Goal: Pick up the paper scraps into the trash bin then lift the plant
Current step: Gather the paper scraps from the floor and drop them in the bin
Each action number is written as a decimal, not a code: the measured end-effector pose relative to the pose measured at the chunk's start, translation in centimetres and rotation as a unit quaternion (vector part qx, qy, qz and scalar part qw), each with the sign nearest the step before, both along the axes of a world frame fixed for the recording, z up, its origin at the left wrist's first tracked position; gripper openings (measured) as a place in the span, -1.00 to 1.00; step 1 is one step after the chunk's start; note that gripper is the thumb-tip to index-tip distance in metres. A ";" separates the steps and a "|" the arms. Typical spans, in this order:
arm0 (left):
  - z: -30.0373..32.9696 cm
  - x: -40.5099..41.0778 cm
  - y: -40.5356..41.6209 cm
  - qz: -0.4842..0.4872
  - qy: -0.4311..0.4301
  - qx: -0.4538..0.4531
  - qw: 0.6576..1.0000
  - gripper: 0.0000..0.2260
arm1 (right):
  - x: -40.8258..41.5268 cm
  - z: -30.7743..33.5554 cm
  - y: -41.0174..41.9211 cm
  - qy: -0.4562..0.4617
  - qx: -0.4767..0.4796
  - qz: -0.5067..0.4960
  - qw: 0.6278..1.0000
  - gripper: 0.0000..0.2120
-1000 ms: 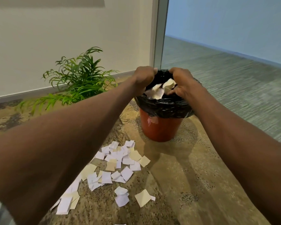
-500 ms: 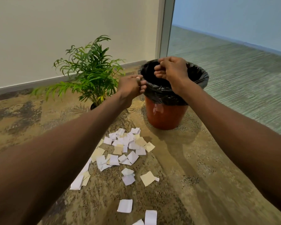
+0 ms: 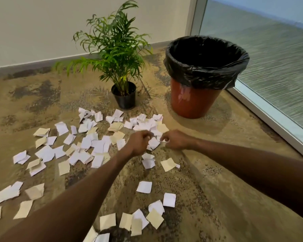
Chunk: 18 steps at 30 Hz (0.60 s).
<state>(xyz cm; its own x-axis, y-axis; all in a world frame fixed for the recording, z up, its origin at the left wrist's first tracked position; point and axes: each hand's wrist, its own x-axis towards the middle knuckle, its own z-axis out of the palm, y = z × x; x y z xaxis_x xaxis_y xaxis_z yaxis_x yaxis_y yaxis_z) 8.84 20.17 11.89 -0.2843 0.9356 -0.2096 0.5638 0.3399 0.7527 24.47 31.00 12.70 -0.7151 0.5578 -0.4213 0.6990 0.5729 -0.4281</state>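
Observation:
Several white and cream paper scraps lie scattered over the mottled floor, thickest in front of the plant. The green plant stands upright in a small black pot. To its right is the trash bin, a red-brown bucket lined with a black bag. Both hands are down at the scraps in front of the bin. My left hand has its fingers curled over scraps, the grip blurred. My right hand pinches the edge of a white scrap.
A pale wall with a grey skirting runs behind the plant. A glass partition with a metal frame closes off the right side just past the bin. More scraps lie near my forearms at the bottom.
Both hands have left the bin's rim and come down to the scraps on the floor. The view has pulled back, showing more scraps.

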 end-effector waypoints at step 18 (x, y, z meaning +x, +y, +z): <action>-5.4 2.0 -9.0 -0.296 0.239 -0.083 0.921 -0.47 | 6.3 -6.5 -10.5 0.023 0.066 0.127 0.989 -0.55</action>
